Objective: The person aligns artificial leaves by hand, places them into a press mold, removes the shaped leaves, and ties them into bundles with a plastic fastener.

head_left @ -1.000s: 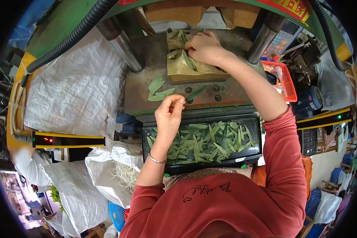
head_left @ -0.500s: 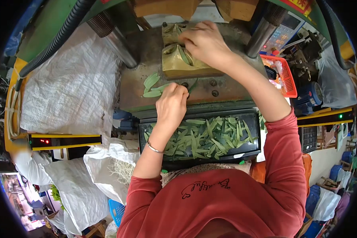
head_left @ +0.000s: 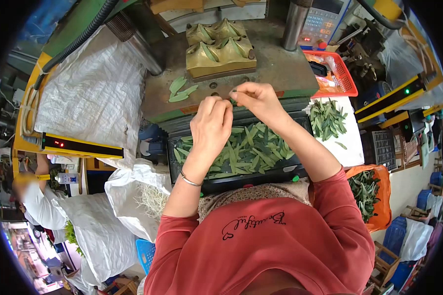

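Observation:
My left hand (head_left: 211,124) and my right hand (head_left: 260,101) meet above the front edge of the steel press bed (head_left: 160,98). Fingers on both are pinched around a small green leaf (head_left: 233,102), mostly hidden by them. Behind them stands a brass mold (head_left: 217,69) with peaked hollows, and green leaves (head_left: 210,52) lie in several of these. A few loose leaves (head_left: 183,93) rest on the bed left of my hands. Below my wrists, a black tray (head_left: 275,175) holds many cut green leaves (head_left: 248,150).
Steel posts (head_left: 291,29) flank the mold. Right of it are a red basket (head_left: 347,81), a leaf pile (head_left: 327,118) on a white surface and an orange bag (head_left: 384,216) of darker leaves. A white sack (head_left: 128,189) holds pale strands. Another person (head_left: 42,206) is at far left.
My right hand has come back from the mold to meet my left hand above the bed's front edge. Leaves now show in the mold's hollows. The view has shifted, revealing the right-hand leaf pile.

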Demonstrator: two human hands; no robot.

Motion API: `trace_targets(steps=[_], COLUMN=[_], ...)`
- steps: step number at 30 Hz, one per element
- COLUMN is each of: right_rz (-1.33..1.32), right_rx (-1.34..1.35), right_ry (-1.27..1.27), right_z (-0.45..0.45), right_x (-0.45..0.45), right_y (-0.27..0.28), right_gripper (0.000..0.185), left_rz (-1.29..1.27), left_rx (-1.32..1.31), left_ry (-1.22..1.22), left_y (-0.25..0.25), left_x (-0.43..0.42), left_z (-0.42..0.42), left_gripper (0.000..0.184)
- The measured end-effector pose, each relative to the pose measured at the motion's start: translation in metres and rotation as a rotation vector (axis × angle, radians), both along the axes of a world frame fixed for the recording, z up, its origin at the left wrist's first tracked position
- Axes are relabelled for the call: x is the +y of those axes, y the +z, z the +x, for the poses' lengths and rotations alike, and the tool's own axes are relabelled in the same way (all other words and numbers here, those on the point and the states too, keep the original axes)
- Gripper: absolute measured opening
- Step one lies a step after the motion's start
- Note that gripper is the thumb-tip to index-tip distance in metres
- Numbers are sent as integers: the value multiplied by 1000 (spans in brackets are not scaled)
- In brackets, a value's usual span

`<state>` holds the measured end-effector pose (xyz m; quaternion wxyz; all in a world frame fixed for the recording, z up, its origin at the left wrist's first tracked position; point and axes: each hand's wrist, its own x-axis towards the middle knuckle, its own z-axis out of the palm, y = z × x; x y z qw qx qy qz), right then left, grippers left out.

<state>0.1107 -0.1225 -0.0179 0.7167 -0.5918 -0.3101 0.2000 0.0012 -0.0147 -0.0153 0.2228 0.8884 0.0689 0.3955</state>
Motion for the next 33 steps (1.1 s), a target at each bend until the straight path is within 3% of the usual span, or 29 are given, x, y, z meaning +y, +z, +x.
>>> trace_targets(steps=[3,4,8,16,18,24,28,29,33], right_rz=[-86,-83,46,-64,-48,-111,-446,-446,-547], right_rx=[70,67,37,-200,-449,-763,-1011,-1007,-826], right_ry=[118,121,174,157,-31,-412,-266,-263,137], right_z=[4,1,-7,41,69,141,162,165,173], right_x=[-5,-6,-12,-4,0,45,67,69,68], right_y=[10,12,18,28,48,44,23,24,37], right_gripper=[9,9,6,4,8,11,16,16,17], left_rz=[-414,-410,-1197,-1177,-1163,-1156,-200,-123,137], left_rx=[-43,-46,100,107,107,207,-34,-27,-28], left_ry=[-56,-54,-369,-330,-297,-232,-49,-27,79], left_y=[9,11,20,11,9,-9,-7,4,17], left_x=[-11,-12,-8,0,2,14,32,36,52], left_z=[-7,-8,-9,10,17,33,56,63,106], left_gripper=[10,10,11,9,9,11,14,17,23])
